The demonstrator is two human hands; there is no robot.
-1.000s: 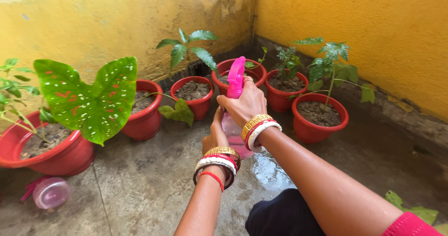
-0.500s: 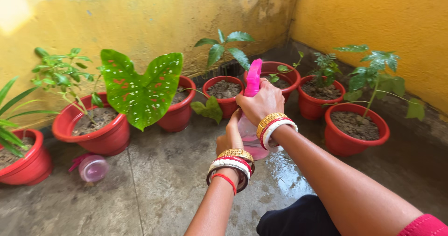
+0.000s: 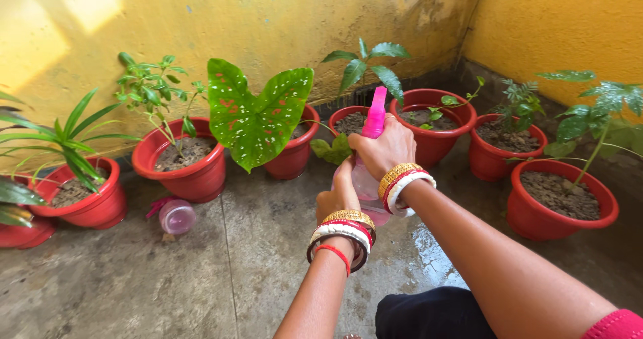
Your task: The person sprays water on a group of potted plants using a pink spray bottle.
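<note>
A pink spray bottle (image 3: 372, 123) stands upright in front of me, held in both hands. My right hand (image 3: 383, 151) wraps its neck just under the pink nozzle. My left hand (image 3: 343, 193) grips the clear lower body from the left. Both wrists carry gold, white and red bangles. The nozzle points toward a red pot (image 3: 349, 116) with a small broad-leaved plant (image 3: 365, 64). To its left a big spotted green leaf (image 3: 254, 114) hangs over another red pot (image 3: 292, 159).
Red pots with plants line the yellow wall: left (image 3: 182, 166), far left (image 3: 87, 201), back right (image 3: 435, 128), right (image 3: 499, 148) and near right (image 3: 559, 201). A second pink-capped bottle (image 3: 175, 215) lies on the concrete floor. A wet patch (image 3: 429, 248) glistens near my knee.
The view has swung left, so the pots and the spotted leaf sit further right in view. Both hands keep their hold on the spray bottle.
</note>
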